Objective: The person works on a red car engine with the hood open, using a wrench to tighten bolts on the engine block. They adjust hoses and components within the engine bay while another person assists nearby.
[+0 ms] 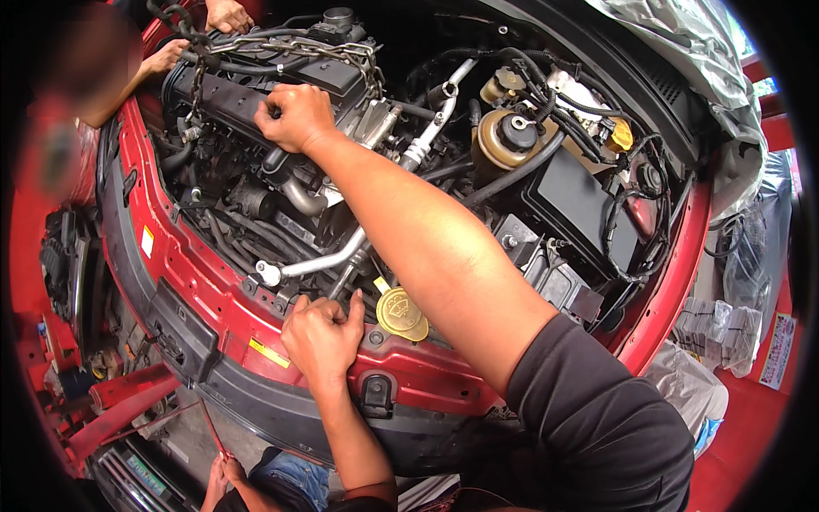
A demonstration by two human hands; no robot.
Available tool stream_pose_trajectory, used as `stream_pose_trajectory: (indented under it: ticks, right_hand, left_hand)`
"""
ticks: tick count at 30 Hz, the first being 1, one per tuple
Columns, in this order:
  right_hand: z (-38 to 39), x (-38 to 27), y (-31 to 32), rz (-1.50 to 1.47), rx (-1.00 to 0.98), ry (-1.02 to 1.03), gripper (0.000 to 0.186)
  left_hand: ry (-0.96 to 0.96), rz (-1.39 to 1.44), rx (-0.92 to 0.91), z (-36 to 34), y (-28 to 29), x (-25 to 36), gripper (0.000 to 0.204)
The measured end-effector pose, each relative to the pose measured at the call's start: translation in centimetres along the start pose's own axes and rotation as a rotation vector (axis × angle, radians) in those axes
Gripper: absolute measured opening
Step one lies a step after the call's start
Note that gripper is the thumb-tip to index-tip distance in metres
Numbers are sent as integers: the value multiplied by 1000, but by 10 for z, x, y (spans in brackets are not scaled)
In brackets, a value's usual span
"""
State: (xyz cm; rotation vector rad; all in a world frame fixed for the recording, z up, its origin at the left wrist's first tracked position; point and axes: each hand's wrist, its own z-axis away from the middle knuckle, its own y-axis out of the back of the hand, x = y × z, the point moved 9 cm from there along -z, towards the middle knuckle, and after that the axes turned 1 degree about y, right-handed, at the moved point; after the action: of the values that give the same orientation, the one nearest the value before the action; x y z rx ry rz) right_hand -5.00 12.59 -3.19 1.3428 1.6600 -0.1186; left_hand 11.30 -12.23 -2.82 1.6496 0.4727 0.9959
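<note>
My right arm reaches across the red car's open engine bay. At the black engine cover (226,102), my right hand (297,118) is closed, with something dark between thumb and fingers that I cannot make out. My left hand (322,337) rests on the red front panel (230,320), its fingers curled and thumb raised; the fingertips are hidden. Beside that hand are a yellow washer-fluid cap (401,314) and a silver metal pipe (328,260). A metal chain (294,44) lies over the engine near my right hand.
At the upper left, a co-worker's hands (229,15) are by the engine and chain. Below, another person's hands (226,469) hold a red bar (212,427). A fluid reservoir (503,141), black box (580,209) and battery (546,264) sit right of my arm.
</note>
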Motion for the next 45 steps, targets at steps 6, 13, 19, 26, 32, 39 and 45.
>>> stream_pose_trajectory:
  ticks: [6,13,19,26,32,39,45]
  right_hand:
    - [0,2,2,-12,3,0,25]
    - [2,3,-3,3,3,14,27]
    - [4,4,-2,-12,0,10,27]
    - [8,8,-6,4,-7,12,27]
    - [9,6,-10,40,-46,0,27]
    - [6,12,-7,74,0,-34,28]
    - [10,9,-10,46,-41,-53,28]
  left_hand:
    - [-11,-19,12,0,2,3,48]
    - [-70,-10,33,0,-1,2,46]
    - [-24,-40,22,1,-7,-1,44]
    - [-5,-47,-4,3,-9,-1,43]
    - [0,-69,24,2,-1,0,44]
    - [-37,-15,45,1,0,-6,48]
    - [-32,18,58,3,1,-8,47]
